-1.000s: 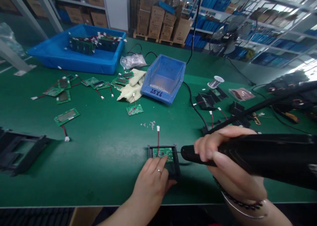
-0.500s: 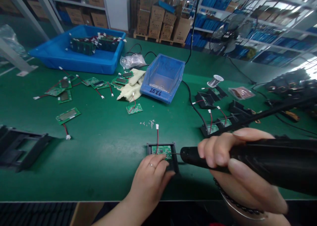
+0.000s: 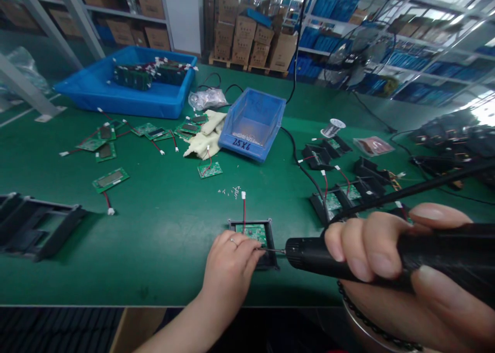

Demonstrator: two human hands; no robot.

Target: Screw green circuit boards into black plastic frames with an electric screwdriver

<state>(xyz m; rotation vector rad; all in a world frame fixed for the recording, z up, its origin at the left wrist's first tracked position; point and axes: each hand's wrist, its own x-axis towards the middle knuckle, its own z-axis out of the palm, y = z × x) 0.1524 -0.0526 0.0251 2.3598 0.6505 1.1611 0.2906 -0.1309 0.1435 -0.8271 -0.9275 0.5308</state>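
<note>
My right hand [image 3: 382,250] is wrapped round a black electric screwdriver [image 3: 309,253], held level with its thin bit pointing left. My left hand [image 3: 231,262] has thumb and fingertips pinched together at the tip of the bit. Whatever lies between those fingertips is hidden. Just beyond and beneath them, a black plastic housing [image 3: 273,244] rests on the green bench, partly covered by my left hand. Inside it sits a green circuit board [image 3: 255,232], and a red and black lead with a white plug [image 3: 243,194] sticks up from it. Small loose screws [image 3: 235,191] lie behind the housing.
A blue bin of screws [image 3: 253,121] stands behind, near a large blue tray [image 3: 135,105] of boards. Loose circuit boards [image 3: 110,179] lie left, beside another black housing [image 3: 38,226]. At right are several fitted housings [image 3: 332,201], a solder spool [image 3: 333,128] and the screwdriver's cable [image 3: 410,188].
The screwdriver has drawn back right and lower, its bit leaving the board. My left fingers have closed from resting over the housing to a pinch at the bit's tip. The view has shifted slightly.
</note>
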